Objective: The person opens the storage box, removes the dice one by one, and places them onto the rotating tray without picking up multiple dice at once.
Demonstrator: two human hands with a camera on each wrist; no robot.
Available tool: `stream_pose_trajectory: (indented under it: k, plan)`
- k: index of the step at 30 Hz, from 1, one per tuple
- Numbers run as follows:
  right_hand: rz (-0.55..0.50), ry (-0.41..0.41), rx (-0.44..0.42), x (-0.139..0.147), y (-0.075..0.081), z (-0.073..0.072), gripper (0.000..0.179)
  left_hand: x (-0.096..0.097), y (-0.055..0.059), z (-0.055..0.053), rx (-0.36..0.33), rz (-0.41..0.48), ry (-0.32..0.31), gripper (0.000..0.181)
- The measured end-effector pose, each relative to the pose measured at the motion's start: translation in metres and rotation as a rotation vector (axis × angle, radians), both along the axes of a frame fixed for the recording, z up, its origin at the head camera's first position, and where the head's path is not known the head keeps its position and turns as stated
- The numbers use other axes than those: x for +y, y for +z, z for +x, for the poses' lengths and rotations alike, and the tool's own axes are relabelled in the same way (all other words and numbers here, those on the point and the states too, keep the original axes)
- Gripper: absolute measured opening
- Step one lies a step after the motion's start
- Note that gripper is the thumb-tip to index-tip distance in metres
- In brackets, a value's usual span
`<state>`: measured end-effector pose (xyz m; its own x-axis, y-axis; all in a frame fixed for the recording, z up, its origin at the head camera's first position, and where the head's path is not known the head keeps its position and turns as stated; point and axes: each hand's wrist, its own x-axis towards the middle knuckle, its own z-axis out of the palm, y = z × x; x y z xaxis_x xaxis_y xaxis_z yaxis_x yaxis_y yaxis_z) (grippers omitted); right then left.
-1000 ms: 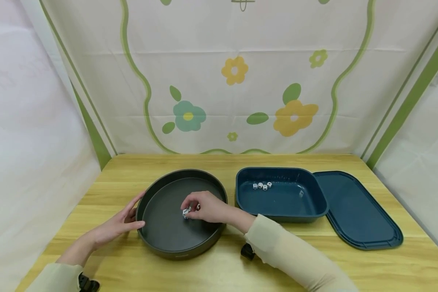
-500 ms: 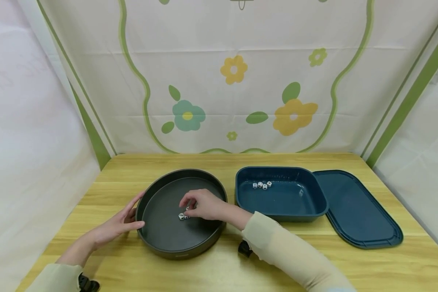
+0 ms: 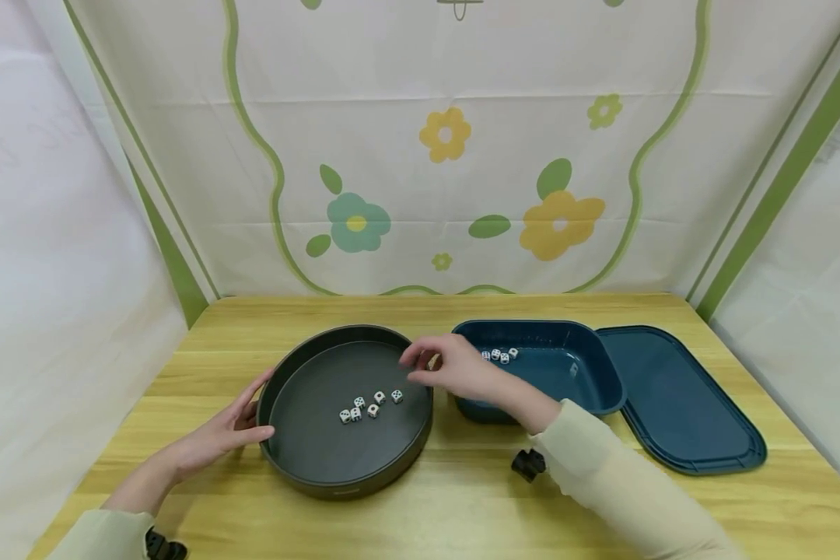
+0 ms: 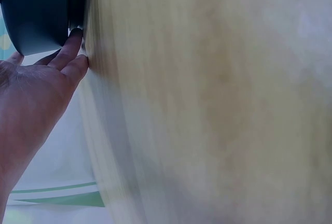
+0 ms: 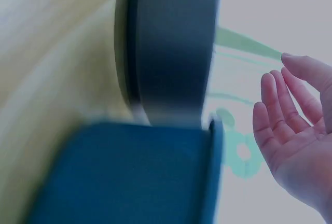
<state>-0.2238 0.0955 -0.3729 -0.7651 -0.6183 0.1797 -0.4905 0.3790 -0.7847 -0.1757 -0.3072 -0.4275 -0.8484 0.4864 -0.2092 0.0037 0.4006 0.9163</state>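
Note:
A round dark pan [image 3: 332, 459] stands on the left of the table, with several white dice [image 3: 373, 410] spread across its floor. My left hand [image 3: 224, 434] rests against the pan's left side, its fingers fairly straight and spread along the outer wall. The left wrist view shows these fingertips touching the wall near the table. My right hand [image 3: 462, 367] hovers between the pan and a blue rectangular container [image 3: 539, 389], above their neighbouring rims. Its fingers are relaxed and bare of any object in the right wrist view. More white dice [image 3: 505, 358] lie inside the container, partly hidden by this hand.
A flat blue lid [image 3: 682, 400] lies to the right of the container, one edge close against it. Wooden table [image 3: 462, 498] runs along the front. White fabric walls [image 3: 392, 155] with printed flowers enclose the back and sides.
My right hand has let go of the dice in the pan and moved up and right to the container's near-left rim. The dice now lie loose; the left hand stays put.

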Motion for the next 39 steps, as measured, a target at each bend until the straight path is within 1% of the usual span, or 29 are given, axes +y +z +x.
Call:
stream_pose_trajectory:
  k: [4,7,13,18,22,28,36,39]
  plan:
    - [-0.007,-0.053,0.047,0.030,0.003,-0.003,0.017,-0.001,-0.001,0.000,-0.004,-0.006,-0.002,0.084]
    - [0.006,-0.090,0.067,0.054,0.000,-0.007,0.017,-0.002,-0.001,0.000,-0.008,-0.008,-0.003,0.084]
    - [0.037,-0.169,-0.005,0.093,-0.012,-0.013,0.021,-0.004,-0.004,0.002,-0.010,-0.007,0.001,0.083]
    - [0.064,-0.206,-0.014,0.117,-0.022,-0.016,0.025,-0.005,-0.004,0.003,-0.003,-0.006,0.003,0.083]
    - [0.110,-0.235,-0.007,0.130,-0.029,-0.020,0.028,-0.004,-0.003,0.004,-0.006,-0.003,0.003,0.083]
    - [0.182,-0.242,0.013,0.145,-0.039,-0.025,0.034,-0.002,-0.002,0.004,-0.010,0.000,0.003,0.083]
    - [0.264,-0.253,-0.004,0.154,-0.048,-0.032,0.048,0.000,0.000,0.002,-0.010,-0.009,0.001,0.084]
    - [0.299,-0.244,-0.017,0.154,-0.052,-0.033,0.051,0.000,0.000,0.002,-0.017,-0.012,0.001,0.084]
